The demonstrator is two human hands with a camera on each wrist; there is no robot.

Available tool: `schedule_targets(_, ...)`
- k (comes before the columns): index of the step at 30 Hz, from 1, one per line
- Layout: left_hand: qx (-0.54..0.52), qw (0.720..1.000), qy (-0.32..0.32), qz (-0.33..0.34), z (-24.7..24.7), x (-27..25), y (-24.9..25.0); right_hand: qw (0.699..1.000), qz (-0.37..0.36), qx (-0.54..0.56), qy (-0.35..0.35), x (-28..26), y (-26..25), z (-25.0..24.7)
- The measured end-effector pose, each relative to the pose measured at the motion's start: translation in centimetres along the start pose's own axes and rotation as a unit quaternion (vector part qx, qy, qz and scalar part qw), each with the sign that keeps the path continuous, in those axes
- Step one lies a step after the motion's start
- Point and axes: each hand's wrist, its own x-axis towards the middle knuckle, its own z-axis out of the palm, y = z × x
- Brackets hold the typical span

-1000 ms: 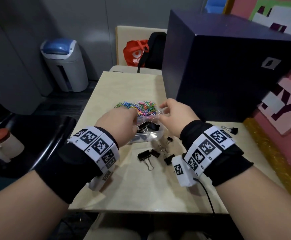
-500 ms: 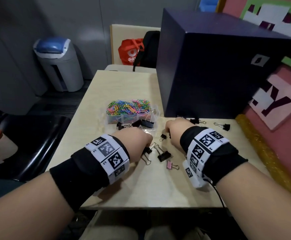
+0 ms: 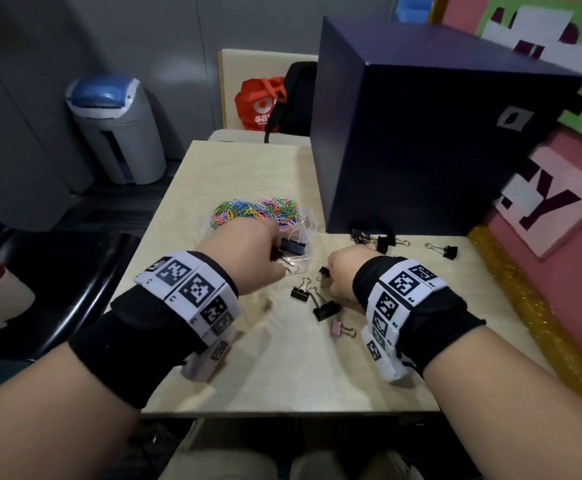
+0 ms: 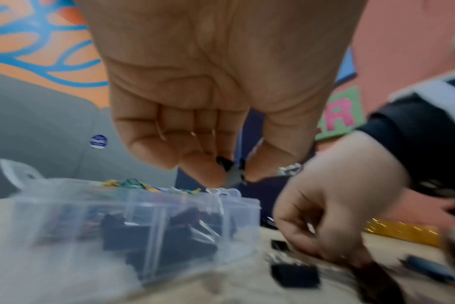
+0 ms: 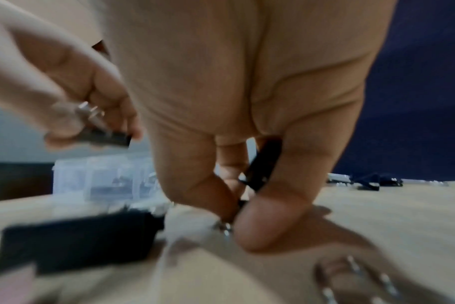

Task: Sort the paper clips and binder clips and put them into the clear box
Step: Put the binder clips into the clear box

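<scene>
My left hand (image 3: 248,258) pinches a small black binder clip (image 4: 230,166) between thumb and fingertips, carried just above the clear plastic compartment box (image 4: 148,218) so it can drop into the near compartment, where black clips already lie. The heap of coloured wire paper clips (image 3: 255,211) fills the box's far side, toward the table's far edge. My right hand (image 3: 343,275) is curled low on the pale wooden table (image 3: 300,372), thumb and finger closed on another black binder clip (image 5: 262,164) to lift it. Loose black clips (image 3: 317,303) and one pink binder clip (image 3: 338,329) wait near it; more lie against the big dark blue box (image 3: 421,150) by the right edge.
</scene>
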Motion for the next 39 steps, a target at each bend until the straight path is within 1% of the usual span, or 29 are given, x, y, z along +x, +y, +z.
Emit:
schedule_targets(2, -0.015, 0.997, 0.049, -0.049, -0.3, 0.3, -1.1, 1.0, 0.001, 0.006, 0.011, -0.2, -0.1, 0.1)
schedule_targets(4, -0.005, 0.994, 0.073, -0.082, -0.2, 0.4, -2.0, 1.0, 0.004, 0.013, 0.024, -0.2, -0.2, 0.2)
schedule_targets(9, 0.003, 0.991, 0.056, -0.123, 0.8, 0.7, -3.3, 0.997, 0.011, 0.045, 0.065, -0.1, -0.3, 0.2)
schedule_targets(12, -0.006, 0.992, 0.059, -0.109, 1.1, 0.6, -3.1, 0.993, 0.006, 0.077, 0.087, -0.2, -0.1, 0.2)
schedule_targets(15, -0.018, 0.994, 0.066, -0.082, 1.1, 0.5, -2.3, 0.993, 0.008, 0.086, 0.078, 0.0, -0.2, 0.3)
schedule_targets(19, -0.006, 0.999, 0.046, -0.004, 1.7, 0.4, -0.7, 0.994, 0.002, 0.078, 0.075, 0.0, 0.0, -0.2)
schedule_targets(20, -0.002, 0.999, 0.038, 0.014, 1.9, 0.4, -0.3, 0.993, 0.001, 0.087, 0.084, -0.2, 0.1, -0.3)
schedule_targets(21, -0.001, 0.999, 0.029, 0.025, 2.0, 0.4, 0.0, 0.989, -0.004, 0.101, 0.109, -0.3, 0.3, -0.5)
schedule_targets(22, -0.001, 0.999, 0.023, 0.031, 2.0, 0.4, 0.1, 0.982, -0.013, 0.119, 0.144, -0.4, 0.5, -0.7)
schedule_targets(23, -0.003, 0.999, 0.021, 0.033, 1.9, 0.4, 0.2, 0.969, -0.025, 0.15, 0.193, -0.6, 0.7, -0.9)
schedule_targets(25, -0.009, 0.999, 0.023, 0.033, 1.9, 0.5, 0.2, 0.922, -0.044, 0.253, 0.291, -1.0, 0.7, -1.4)
schedule_targets(26, -0.011, 0.999, 0.023, 0.034, 1.8, 0.5, 0.2, 0.897, -0.055, 0.294, 0.326, -1.0, 0.6, -1.6)
schedule_targets(27, -0.012, 0.999, 0.024, 0.036, 1.8, 0.5, 0.2, 0.881, -0.067, 0.318, 0.345, -1.0, 0.4, -1.8)
schedule_targets(28, -0.015, 0.999, 0.025, 0.037, 1.8, 0.4, 0.2, 0.875, -0.079, 0.327, 0.347, -0.8, 0.2, -2.0)
schedule_targets(30, -0.023, 0.998, 0.03, 0.041, 1.8, 0.2, 0.3, 0.882, -0.097, 0.326, 0.325, -0.5, -0.2, -2.1)
schedule_targets(33, -0.01, 0.997, 0.025, 0.066, 1.8, 0.2, 0.4, 0.887, -0.088, 0.324, 0.318, -0.1, 0.0, -1.8)
schedule_targets(35, -0.002, 0.996, 0.002, 0.092, 2.0, 0.2, 0.5, 0.891, -0.039, 0.331, 0.31, 0.5, 1.0, -1.3)
schedule_targets(36, -0.003, 0.995, -0.015, 0.102, 2.1, 0.1, 0.5, 0.899, 0.0, 0.324, 0.294, 0.9, 1.7, -1.0)
schedule_targets(38, -0.009, 0.992, -0.049, 0.119, 2.4, 0.1, 0.6, 0.922, 0.082, 0.289, 0.244, 1.5, 3.0, -0.3)
schedule_targets(39, -0.005, 0.99, -0.061, 0.127, 2.5, 0.0, 0.7, 0.934, 0.11, 0.268, 0.207, 1.7, 3.4, 0.1)
